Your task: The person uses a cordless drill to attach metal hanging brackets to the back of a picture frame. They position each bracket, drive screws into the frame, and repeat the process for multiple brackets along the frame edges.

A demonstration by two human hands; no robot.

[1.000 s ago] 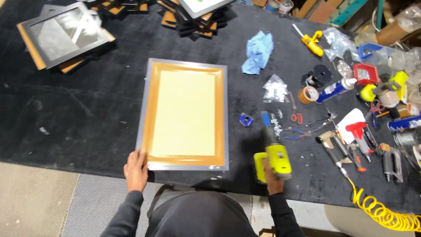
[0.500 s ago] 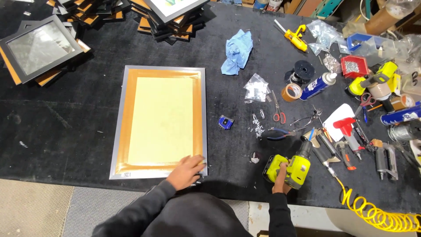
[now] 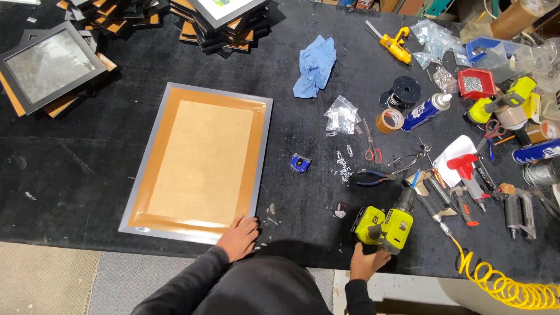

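1. While the left hand (image 3: 238,238) lies flat, fingers spread and gripping nothing, it presses on the near right corner of the picture frame (image 3: 201,162); the frame lies face down on the black table (image 3: 76,169), its grey border around an orange-brown backing and a paler board in the middle.
2. The right hand (image 3: 367,262) is closed around the handle of the yellow-green cordless drill (image 3: 388,220); the drill rests on the table near the front edge, well to the right of the frame, its nose pointing away from the person.
3. Between frame and drill lie a small blue tape measure (image 3: 300,163) and a scatter of small metal fasteners (image 3: 344,172); red-handled scissors (image 3: 371,149) and pliers (image 3: 376,177) lie just beyond.
4. A crumpled blue cloth (image 3: 315,65) sits farther back; a roll of brown tape (image 3: 389,121) and a spray can (image 3: 426,111) lie to its right.
5. Stacks of other frames (image 3: 224,20) stand along the far edge; a black glazed frame (image 3: 49,64) lies at far left; a coiled yellow air hose (image 3: 501,286) trails off the near right corner.
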